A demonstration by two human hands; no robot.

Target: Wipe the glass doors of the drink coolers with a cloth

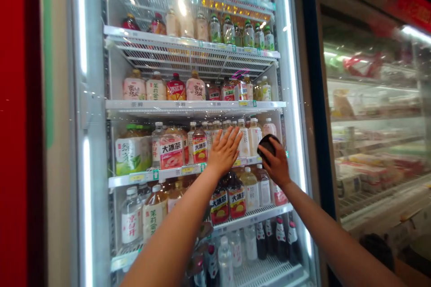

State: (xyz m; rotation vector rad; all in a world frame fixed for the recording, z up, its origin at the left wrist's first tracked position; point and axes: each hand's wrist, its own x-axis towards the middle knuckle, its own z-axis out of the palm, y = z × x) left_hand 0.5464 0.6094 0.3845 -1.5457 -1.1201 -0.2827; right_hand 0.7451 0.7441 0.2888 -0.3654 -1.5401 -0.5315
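My left hand (224, 150) is raised in front of the middle shelves, palm forward and fingers spread, with nothing in it. It seems to rest against the glass door of a lit drinks cooler, though contact is hard to tell. To its right, my right hand (278, 161) has its fingers curled over a round black object (268, 148), held against or just before the glass. Behind the glass, near my left hand, stand a red-labelled tea bottle (200, 145) and a large pink-labelled bottle (171, 149). Two dark tea bottles (228, 201) are on the shelf below.
White wire shelves (195, 105) hold several rows of bottles. Bright light strips run down both sides of the cooler (296, 76). At the right is another chilled display (377, 143) with packaged goods. A red panel (11, 121) borders the far left.
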